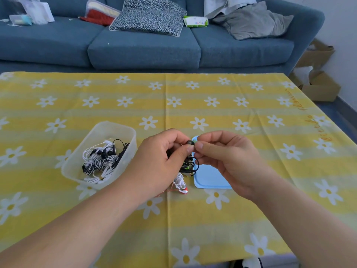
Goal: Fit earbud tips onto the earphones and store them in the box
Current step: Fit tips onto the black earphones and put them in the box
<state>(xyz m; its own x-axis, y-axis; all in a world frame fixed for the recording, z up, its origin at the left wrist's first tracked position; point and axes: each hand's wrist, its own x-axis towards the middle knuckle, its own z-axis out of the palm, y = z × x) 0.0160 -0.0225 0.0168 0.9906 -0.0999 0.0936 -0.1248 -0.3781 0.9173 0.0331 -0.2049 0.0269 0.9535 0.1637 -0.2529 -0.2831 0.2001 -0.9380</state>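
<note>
My left hand [164, 153] pinches a black earbud [190, 142] between thumb and fingers, and its black cable [190, 164] hangs in loops below. My right hand [222, 151] pinches a small green ear tip [195, 141] right against the earbud. Both hands hover above a light blue lid [210, 178] lying flat on the table. A clear plastic box [81, 171] to the left holds several white, black and striped earphones [102, 159]. A white and red earphone [181, 185] lies on the cloth beside the lid.
The table wears a yellow cloth with white daisies [173, 101]. A blue sofa [144, 45] with cushions and packets stands behind it. Cardboard boxes [316, 82] sit on the floor at the right.
</note>
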